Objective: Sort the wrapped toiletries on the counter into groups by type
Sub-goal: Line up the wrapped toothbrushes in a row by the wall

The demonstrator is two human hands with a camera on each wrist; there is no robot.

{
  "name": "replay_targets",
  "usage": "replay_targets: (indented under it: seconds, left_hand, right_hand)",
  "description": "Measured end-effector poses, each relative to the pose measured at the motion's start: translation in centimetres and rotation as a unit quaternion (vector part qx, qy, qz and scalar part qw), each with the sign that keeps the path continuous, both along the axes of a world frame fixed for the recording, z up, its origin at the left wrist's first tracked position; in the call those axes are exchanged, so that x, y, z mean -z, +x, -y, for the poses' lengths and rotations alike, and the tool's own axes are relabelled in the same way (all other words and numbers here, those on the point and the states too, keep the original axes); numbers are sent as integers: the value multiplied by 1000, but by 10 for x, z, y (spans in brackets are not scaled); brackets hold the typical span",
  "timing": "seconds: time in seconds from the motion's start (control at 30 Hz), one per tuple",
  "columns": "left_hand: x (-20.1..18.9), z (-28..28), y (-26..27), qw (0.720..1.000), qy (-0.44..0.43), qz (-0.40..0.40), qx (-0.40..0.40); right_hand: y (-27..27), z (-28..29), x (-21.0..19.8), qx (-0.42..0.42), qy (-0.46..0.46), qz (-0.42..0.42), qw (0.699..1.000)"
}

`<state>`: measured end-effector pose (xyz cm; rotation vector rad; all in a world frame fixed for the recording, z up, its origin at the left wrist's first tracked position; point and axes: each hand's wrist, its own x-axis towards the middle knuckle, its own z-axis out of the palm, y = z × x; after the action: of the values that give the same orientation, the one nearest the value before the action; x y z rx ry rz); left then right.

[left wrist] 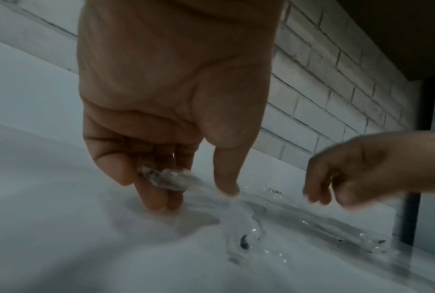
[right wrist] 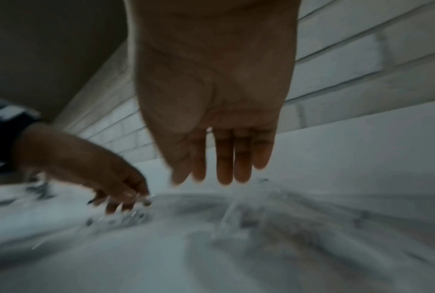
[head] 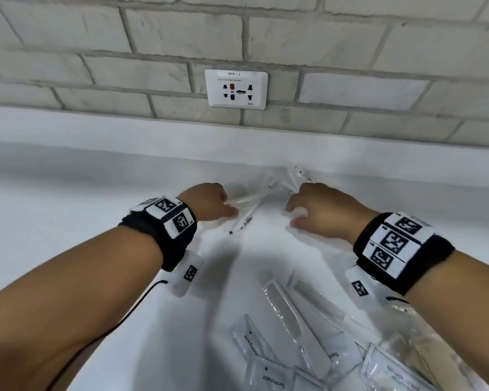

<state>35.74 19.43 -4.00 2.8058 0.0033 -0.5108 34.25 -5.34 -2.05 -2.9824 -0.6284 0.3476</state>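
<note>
Several wrapped toothbrushes (head: 254,198) in clear plastic lie bunched at the back of the white counter (head: 68,193), between my two hands. My left hand (head: 223,206) curls its fingers round the end of one clear wrapper (left wrist: 168,178), with the thumb (left wrist: 226,184) pointing down beside it. My right hand (head: 294,213) hovers over the right end of the bunch with straight, spread fingers (right wrist: 223,168) and holds nothing. Toothpaste sachets (head: 251,340) and wrapped combs (head: 291,314) lie nearer me.
A heap of other clear packets (head: 393,368) fills the near right corner under my right forearm. The brick wall with a white socket (head: 235,88) rises behind the counter's raised back ledge. A black cable (head: 141,300) trails from my left wrist.
</note>
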Motion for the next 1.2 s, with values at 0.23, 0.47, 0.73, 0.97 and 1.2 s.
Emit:
replay_targets:
  seconds: [0.23, 0.47, 0.73, 0.97, 1.2]
  left_hand:
    - [-33, -9, -4, 988, -133, 75, -8]
    - [-70, -1, -12, 937, -342, 66, -14]
    - [-50, -8, -14, 856, -499, 80, -112]
    - [-26, 22, -38, 815, -557, -6, -158]
    - [-13, -18, -13, 900, -383, -48, -202]
  right_hand:
    - [9, 6, 6, 5, -29, 67, 997]
    - [6, -13, -11, 33, 149, 129, 980]
    - [-24, -13, -2, 147, 359, -138, 911]
    - [-39, -48, 10, 161, 437, -253, 848]
    - [5, -67, 34, 79, 177, -51, 980]
